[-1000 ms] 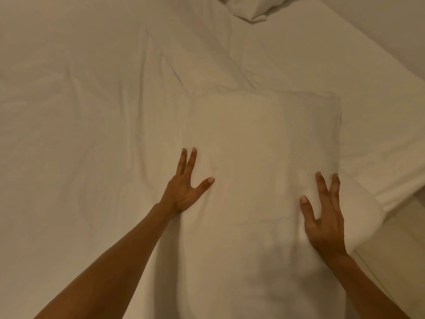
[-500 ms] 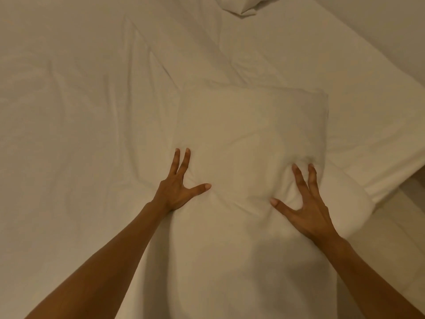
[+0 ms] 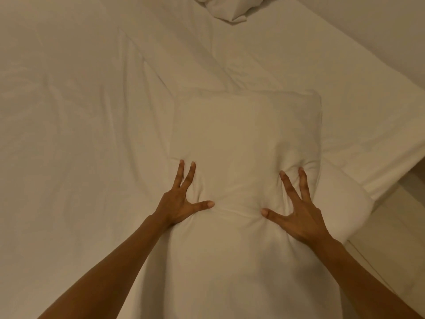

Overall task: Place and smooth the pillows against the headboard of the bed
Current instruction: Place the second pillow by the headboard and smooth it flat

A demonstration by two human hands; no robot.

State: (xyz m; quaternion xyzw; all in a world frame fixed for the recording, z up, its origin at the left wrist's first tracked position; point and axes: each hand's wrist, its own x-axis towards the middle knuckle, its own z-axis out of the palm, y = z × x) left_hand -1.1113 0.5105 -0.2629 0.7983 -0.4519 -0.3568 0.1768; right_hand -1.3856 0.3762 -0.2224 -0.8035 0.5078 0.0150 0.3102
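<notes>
A white pillow [image 3: 246, 134] lies lengthwise on the bed in front of me, running from the middle of the view down to the bottom edge. My left hand [image 3: 181, 203] presses on its left side with fingers spread and thumb pointing inward. My right hand [image 3: 299, 212] presses on its right side the same way. The fabric bunches into folds between the two thumbs. A second white pillow [image 3: 340, 208] pokes out from under the right side of the first. Neither hand holds anything.
The creased white sheet [image 3: 80, 134] covers the bed to the left and ahead. A bunched corner of white bedding [image 3: 230, 8] lies at the top edge. The bed's right edge [image 3: 379, 180] runs diagonally, with a pale wall beyond and floor at lower right.
Both hands have slid inward on the pillow, the right one most, and the cover now gathers into folds between the thumbs.
</notes>
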